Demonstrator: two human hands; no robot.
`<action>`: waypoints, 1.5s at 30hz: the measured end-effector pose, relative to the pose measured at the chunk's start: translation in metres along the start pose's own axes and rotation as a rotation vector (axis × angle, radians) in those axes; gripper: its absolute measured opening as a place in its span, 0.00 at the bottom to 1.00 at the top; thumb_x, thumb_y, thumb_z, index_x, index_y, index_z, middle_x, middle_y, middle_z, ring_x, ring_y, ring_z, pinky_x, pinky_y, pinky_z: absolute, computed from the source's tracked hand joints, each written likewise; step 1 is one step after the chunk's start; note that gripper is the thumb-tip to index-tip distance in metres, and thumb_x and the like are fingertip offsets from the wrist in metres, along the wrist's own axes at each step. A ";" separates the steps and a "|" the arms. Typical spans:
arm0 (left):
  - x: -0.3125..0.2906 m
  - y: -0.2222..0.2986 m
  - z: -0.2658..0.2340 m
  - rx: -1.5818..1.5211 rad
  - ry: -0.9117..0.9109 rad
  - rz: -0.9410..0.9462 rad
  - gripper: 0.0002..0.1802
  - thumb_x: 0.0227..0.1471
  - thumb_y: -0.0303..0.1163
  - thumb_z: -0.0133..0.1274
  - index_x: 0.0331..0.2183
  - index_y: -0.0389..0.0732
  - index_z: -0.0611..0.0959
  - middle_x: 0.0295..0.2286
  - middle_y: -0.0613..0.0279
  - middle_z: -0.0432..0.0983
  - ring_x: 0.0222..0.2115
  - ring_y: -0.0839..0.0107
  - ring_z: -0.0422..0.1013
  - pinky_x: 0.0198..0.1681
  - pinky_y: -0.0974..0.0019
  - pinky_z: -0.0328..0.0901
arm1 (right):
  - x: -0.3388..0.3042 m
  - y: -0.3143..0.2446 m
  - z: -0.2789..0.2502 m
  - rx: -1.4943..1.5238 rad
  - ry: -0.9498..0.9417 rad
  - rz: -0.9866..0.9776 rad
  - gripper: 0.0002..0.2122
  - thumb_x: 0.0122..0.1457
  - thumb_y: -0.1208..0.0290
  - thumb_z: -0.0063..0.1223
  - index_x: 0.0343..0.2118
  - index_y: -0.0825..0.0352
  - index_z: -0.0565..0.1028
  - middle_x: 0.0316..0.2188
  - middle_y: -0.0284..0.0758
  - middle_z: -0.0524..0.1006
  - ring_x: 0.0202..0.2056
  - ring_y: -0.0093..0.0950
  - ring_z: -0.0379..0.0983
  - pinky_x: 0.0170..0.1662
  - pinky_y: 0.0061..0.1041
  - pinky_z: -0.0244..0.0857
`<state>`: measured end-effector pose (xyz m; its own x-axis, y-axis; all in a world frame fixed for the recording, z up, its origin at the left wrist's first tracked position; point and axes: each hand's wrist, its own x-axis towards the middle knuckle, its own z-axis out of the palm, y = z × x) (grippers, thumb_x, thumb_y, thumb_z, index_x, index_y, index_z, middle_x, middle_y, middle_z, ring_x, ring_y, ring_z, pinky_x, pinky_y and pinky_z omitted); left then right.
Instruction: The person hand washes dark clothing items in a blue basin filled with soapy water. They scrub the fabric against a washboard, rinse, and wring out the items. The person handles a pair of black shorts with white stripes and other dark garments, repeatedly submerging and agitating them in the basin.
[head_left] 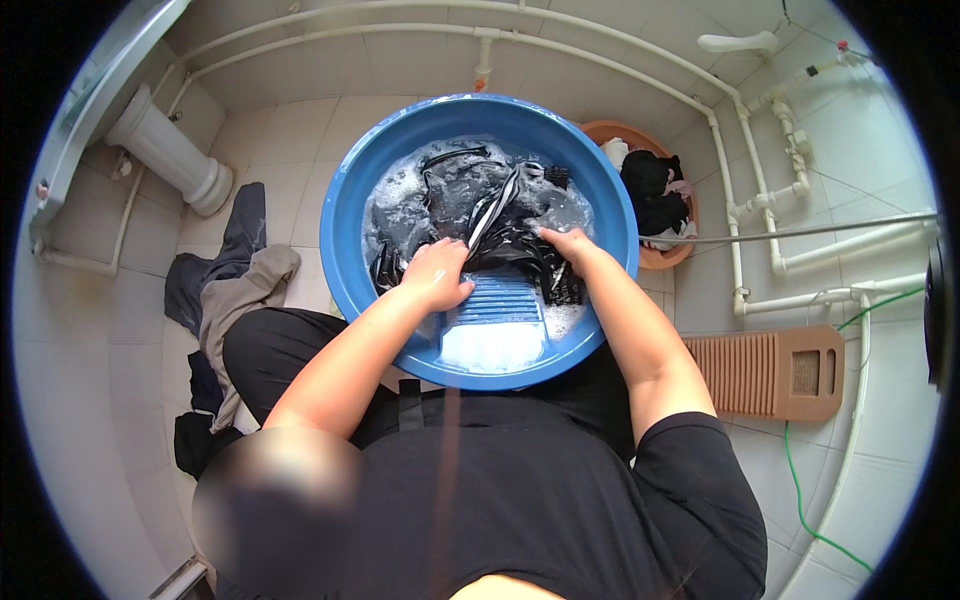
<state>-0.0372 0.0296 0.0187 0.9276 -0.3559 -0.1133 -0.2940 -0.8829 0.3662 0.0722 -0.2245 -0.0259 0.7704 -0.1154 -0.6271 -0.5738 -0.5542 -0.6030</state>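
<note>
A wet black garment point(520, 225) with a white-striped strip lies bunched in foamy water inside a blue plastic basin point(345, 190). My left hand point(438, 275) is closed on the near left part of the cloth, beside the top of a blue ribbed washboard point(495, 310). On the right, my right hand point(568, 248) grips the garment's edge, its fingertips partly hidden by cloth and suds. The garment's near edge lies across the upper end of the washboard, whose lower part is covered with white suds.
An orange-brown tub point(682, 255) of clothes stands behind the basin at right. A brown washboard point(765, 372) lies on the right, near a green hose point(800, 500). Grey and beige clothes point(240, 275) lie on the left floor by a white pedestal point(170, 150). White pipes point(740, 170) line the walls.
</note>
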 end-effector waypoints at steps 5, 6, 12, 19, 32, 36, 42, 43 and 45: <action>-0.007 0.017 -0.015 0.001 -0.143 -0.168 0.50 0.36 0.50 0.59 0.54 0.34 0.57 0.54 0.47 0.54 0.56 0.52 0.51 0.56 0.51 0.50 | -0.047 -0.023 -0.011 0.581 -0.241 -0.092 0.15 0.50 0.68 0.57 0.38 0.72 0.73 0.31 0.37 0.76 0.33 0.28 0.74 0.37 0.28 0.68; -0.005 0.027 -0.019 0.015 -0.140 -0.181 0.54 0.34 0.52 0.60 0.56 0.35 0.54 0.55 0.46 0.52 0.56 0.50 0.50 0.56 0.51 0.49 | -0.052 -0.024 -0.013 0.590 -0.254 -0.191 0.15 0.50 0.68 0.57 0.39 0.72 0.72 0.32 0.37 0.76 0.33 0.28 0.73 0.38 0.27 0.68; 0.006 0.059 -0.017 -0.071 0.228 0.013 0.67 0.25 0.46 0.68 0.58 0.37 0.43 0.58 0.46 0.40 0.58 0.47 0.44 0.58 0.52 0.46 | -0.126 -0.033 -0.002 0.422 -0.295 -0.725 0.14 0.44 0.76 0.52 0.37 0.69 0.69 0.28 0.30 0.71 0.31 0.20 0.66 0.35 0.18 0.61; 0.035 0.025 -0.008 -0.562 0.194 0.118 0.26 0.32 0.29 0.64 0.38 0.36 0.75 0.32 0.56 0.74 0.34 0.63 0.72 0.38 0.66 0.66 | -0.151 -0.045 -0.018 0.201 -0.306 -1.059 0.19 0.44 0.77 0.52 0.43 0.66 0.67 0.29 0.29 0.67 0.31 0.18 0.63 0.36 0.19 0.61; 0.019 0.039 -0.077 -2.076 0.118 -0.144 0.19 0.46 0.26 0.45 0.44 0.37 0.73 0.42 0.55 0.72 0.44 0.58 0.67 0.51 0.56 0.60 | -0.114 -0.043 -0.029 0.388 -0.370 -0.551 0.35 0.44 0.66 0.59 0.56 0.62 0.56 0.50 0.45 0.65 0.50 0.37 0.63 0.48 0.37 0.62; 0.010 0.044 -0.075 -2.063 0.117 -0.217 0.17 0.47 0.27 0.49 0.42 0.37 0.74 0.40 0.58 0.73 0.42 0.63 0.69 0.49 0.62 0.61 | -0.118 -0.051 -0.015 0.656 -0.550 -0.513 0.19 0.48 0.72 0.52 0.45 0.65 0.67 0.38 0.38 0.73 0.39 0.31 0.71 0.36 0.30 0.69; -0.005 0.033 -0.055 -1.259 0.064 -0.167 0.31 0.40 0.35 0.60 0.47 0.36 0.71 0.42 0.61 0.70 0.43 0.70 0.65 0.50 0.66 0.58 | -0.123 -0.062 -0.014 0.925 -0.614 -0.568 0.11 0.49 0.76 0.48 0.38 0.64 0.69 0.31 0.32 0.74 0.31 0.23 0.71 0.27 0.21 0.65; -0.007 0.035 -0.052 -1.131 0.030 -0.157 0.32 0.37 0.36 0.63 0.46 0.36 0.72 0.40 0.61 0.71 0.42 0.72 0.66 0.48 0.68 0.59 | -0.138 -0.069 -0.014 0.966 -0.652 -0.585 0.10 0.49 0.76 0.49 0.36 0.63 0.70 0.29 0.31 0.74 0.30 0.23 0.70 0.27 0.20 0.64; -0.006 0.036 -0.048 -0.800 -0.098 -0.151 0.37 0.33 0.37 0.66 0.46 0.36 0.71 0.40 0.60 0.70 0.42 0.71 0.65 0.47 0.68 0.60 | -0.158 -0.075 -0.012 1.041 -0.742 -0.609 0.11 0.49 0.78 0.49 0.37 0.62 0.69 0.29 0.30 0.73 0.28 0.20 0.70 0.24 0.17 0.63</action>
<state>-0.0420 0.0141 0.0771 0.9089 -0.3085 -0.2806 0.1198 -0.4514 0.8842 -0.0026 -0.1744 0.1244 0.8320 0.5521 -0.0540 -0.4004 0.5303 -0.7473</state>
